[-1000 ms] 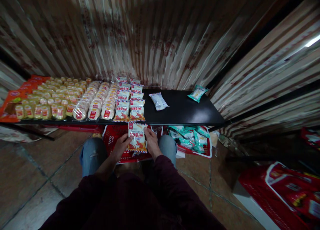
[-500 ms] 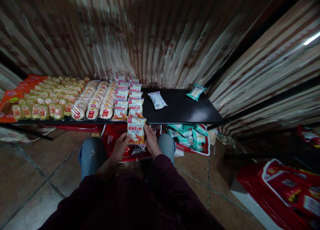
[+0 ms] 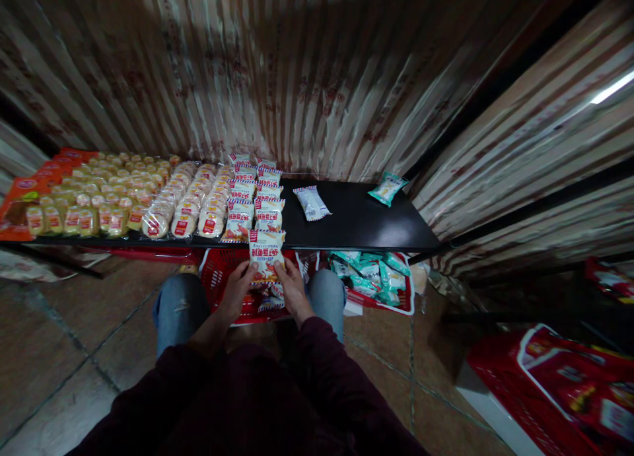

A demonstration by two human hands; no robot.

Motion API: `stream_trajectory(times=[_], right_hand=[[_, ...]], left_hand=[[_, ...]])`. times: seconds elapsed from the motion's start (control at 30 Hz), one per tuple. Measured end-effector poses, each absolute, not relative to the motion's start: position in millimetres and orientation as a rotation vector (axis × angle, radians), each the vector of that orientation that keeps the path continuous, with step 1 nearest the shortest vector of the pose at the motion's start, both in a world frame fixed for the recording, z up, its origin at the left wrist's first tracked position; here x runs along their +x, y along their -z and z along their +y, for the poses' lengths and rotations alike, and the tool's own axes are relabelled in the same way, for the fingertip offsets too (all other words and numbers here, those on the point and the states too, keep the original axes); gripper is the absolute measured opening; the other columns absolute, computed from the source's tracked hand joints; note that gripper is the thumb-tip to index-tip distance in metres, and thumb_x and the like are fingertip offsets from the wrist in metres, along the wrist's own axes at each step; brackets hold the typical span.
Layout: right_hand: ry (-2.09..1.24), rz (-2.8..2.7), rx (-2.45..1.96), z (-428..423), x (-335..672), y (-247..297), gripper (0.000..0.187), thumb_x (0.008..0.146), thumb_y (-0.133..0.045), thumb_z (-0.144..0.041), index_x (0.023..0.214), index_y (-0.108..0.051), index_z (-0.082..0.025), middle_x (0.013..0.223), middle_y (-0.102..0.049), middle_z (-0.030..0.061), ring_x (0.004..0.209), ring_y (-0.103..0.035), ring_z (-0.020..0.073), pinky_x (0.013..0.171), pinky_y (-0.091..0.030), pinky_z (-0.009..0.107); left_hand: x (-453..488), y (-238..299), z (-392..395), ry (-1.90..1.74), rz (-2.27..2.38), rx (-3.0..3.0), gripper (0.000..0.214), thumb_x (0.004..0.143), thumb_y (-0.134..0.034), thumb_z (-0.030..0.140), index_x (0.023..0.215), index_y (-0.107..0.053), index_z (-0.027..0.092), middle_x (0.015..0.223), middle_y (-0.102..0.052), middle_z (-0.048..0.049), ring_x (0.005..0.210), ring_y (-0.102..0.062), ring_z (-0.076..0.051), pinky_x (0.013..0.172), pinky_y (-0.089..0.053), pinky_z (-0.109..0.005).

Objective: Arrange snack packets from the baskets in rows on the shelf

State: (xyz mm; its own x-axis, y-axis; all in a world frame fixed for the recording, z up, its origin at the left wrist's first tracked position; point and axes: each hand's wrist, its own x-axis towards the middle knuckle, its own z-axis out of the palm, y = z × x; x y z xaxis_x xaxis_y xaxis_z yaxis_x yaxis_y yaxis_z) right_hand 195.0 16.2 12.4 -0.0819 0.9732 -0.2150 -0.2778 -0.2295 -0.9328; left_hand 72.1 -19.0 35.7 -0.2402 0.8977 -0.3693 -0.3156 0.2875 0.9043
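Both hands grip one snack packet (image 3: 266, 255), white with red print, at the front edge of a black shelf (image 3: 356, 222). My left hand (image 3: 238, 290) pinches its lower left corner, and my right hand (image 3: 288, 286) pinches its lower right. The packet's top reaches the front of two rows of like packets (image 3: 252, 195) on the shelf. Below my hands a red basket (image 3: 220, 278) holds more such packets between my knees.
Left on the shelf lie rows of round cakes (image 3: 185, 202) and small yellow snacks (image 3: 94, 202). A white packet (image 3: 311, 202) and a green one (image 3: 387, 188) lie apart on the shelf's right part. A second basket of green packets (image 3: 374, 274) and a red bag (image 3: 569, 383) sit on the floor.
Both hands have lifted the packet from over the basket up to the shelf's front edge, close behind the right row.
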Motion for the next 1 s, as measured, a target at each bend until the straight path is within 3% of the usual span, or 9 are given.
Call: stream_trajectory(times=[0.17, 0.6, 1.0], right_hand=[[-1.571, -0.909, -1.05, 16, 200, -9, 0.038, 0.071, -0.067, -0.047, 0.1, -0.066, -0.023, 0.097, -0.071, 0.0023, 0.082, -0.066, 0.0199, 0.079, -0.052, 0.033], [-1.533, -0.887, -1.077, 14, 201, -7, 0.038, 0.075, -0.063, -0.049, 0.1, -0.065, -0.021, 0.094, -0.071, 0.003, 0.081, -0.065, 0.0184, 0.077, -0.051, 0.031], [-1.624, -0.716, -0.961, 9, 205, -12, 0.043, 0.067, -0.073, -0.041, 0.104, -0.063, -0.022, 0.099, -0.07, 0.0017, 0.085, -0.065, 0.0174, 0.081, -0.051, 0.031]], left_hand=[[71, -31, -15, -1.264, 1.448, 0.74, 0.041, 0.07, -0.063, 0.053, 0.088, -0.065, 0.017, 0.087, -0.071, -0.006, 0.081, -0.064, -0.022, 0.075, -0.049, -0.032], [75, -28, -14, -1.303, 1.472, 0.663, 0.037, 0.069, -0.063, 0.051, 0.084, -0.067, 0.018, 0.079, -0.07, -0.0038, 0.077, -0.062, -0.02, 0.071, -0.048, -0.028], [90, -54, -7, -1.328, 1.469, 0.525, 0.033, 0.072, -0.059, 0.048, 0.079, -0.061, 0.016, 0.071, -0.067, -0.0037, 0.066, -0.062, -0.017, 0.058, -0.046, -0.025]])
